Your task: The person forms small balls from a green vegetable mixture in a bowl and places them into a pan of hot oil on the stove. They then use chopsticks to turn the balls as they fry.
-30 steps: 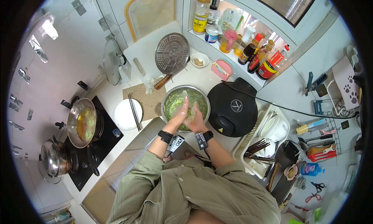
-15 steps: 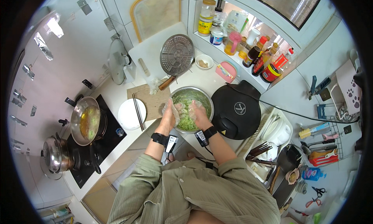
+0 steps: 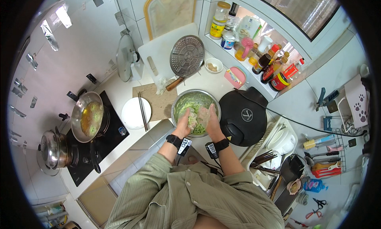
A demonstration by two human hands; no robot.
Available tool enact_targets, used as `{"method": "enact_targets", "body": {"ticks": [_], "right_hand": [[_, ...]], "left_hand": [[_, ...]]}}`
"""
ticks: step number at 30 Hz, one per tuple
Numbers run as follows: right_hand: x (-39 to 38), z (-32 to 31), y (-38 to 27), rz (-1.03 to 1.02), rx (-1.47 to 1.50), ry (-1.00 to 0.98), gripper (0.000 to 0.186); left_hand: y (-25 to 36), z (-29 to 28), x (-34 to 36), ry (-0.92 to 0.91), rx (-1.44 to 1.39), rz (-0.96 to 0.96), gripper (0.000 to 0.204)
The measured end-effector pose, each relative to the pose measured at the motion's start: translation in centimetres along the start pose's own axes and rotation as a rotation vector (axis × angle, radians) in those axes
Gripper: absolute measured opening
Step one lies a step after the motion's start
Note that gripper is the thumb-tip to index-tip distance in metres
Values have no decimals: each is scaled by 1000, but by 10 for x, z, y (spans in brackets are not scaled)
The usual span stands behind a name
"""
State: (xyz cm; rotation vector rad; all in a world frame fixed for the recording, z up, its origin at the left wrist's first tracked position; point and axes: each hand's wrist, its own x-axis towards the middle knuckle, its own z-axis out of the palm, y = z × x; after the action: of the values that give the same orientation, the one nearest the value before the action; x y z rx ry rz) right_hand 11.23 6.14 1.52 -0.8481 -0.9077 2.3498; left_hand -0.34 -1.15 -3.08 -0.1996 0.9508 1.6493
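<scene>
A metal mixing bowl [image 3: 174, 104] holds a shredded green vegetable mixture [image 3: 199, 129]. Both my hands are over it, in thin clear plastic gloves. In the cupped fingers of my left hand [image 3: 184, 122] sits a clump of the mixture. Facing it from the bowl's right side, my right hand [image 3: 212, 118] has its fingers stretched out, the palm turned toward the left one. Behind the bowl, a wooden-handled skimmer [image 3: 186, 56] leans over the counter. To the left, a white plate [image 3: 131, 112] carries a pair of dark chopsticks [image 3: 142, 110].
At the left, a frying pan [image 3: 88, 117] with yellowish oil sits on the black cooktop [image 3: 85, 167], near a lidded pot [image 3: 54, 149]. Close on the bowl's right stands a black round appliance [image 3: 242, 117], its cord running right. A dish rack [image 3: 254, 149] lies beyond.
My hands have come closer together and lifted slightly within the bowl. The left has gathered a clump of the green mixture. The whole view has shifted a little.
</scene>
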Motion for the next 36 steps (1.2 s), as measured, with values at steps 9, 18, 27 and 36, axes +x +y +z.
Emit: {"method": "enact_targets", "body": {"ticks": [9,18,27,36], "right_hand": [[8,-3,38,58,526,-179,47],[27,-22,26,143,267,16,41],[16,14,-3,-144,-397,85,42],[-5,13,-18,-164,-431,30,60]], "left_hand": [[26,51,-45,-153,1509,456,64],[74,35,-53,-156,563,174,94],[24,12,-45,-243,84,-98,66],[0,2,-13,-129,-169,-74,36]]}}
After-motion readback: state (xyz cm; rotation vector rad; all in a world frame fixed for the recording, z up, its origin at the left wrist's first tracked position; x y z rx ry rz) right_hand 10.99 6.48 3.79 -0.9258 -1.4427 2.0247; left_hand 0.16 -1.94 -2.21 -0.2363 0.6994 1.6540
